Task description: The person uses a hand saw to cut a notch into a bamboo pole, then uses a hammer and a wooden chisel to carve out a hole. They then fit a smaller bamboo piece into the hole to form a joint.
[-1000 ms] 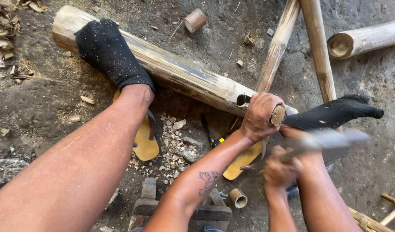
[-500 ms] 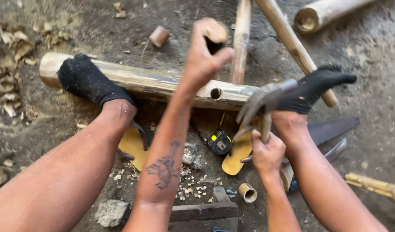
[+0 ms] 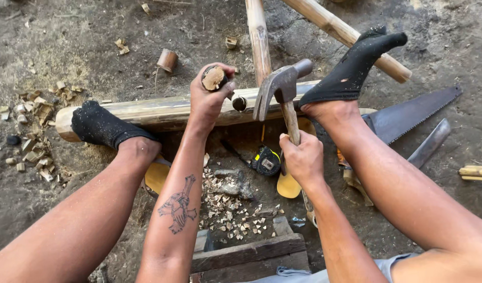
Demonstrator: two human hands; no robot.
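My left hand (image 3: 208, 99) is closed around a short wooden peg (image 3: 214, 78), holding it end-up just left of a round hole (image 3: 239, 104) in a long bamboo pole (image 3: 162, 111). A claw hammer (image 3: 281, 86) stands upright in my right hand (image 3: 302, 155), gripped by its wooden handle, with the steel head level with the hole. The pole lies across the ground. My two feet in black socks (image 3: 102, 126) (image 3: 351, 65) rest on it, one at each side.
A hand saw (image 3: 408, 115) and a flat metal blade (image 3: 428, 144) lie at the right. A tape measure (image 3: 266, 161), yellow sandals (image 3: 289, 183), wood chips (image 3: 228, 209) and a wooden block (image 3: 248, 257) sit below the pole. More bamboo poles (image 3: 257, 36) cross behind.
My left hand has come down with the peg from above toward the hole. My right hand has brought the hammer upright and closer to the pole.
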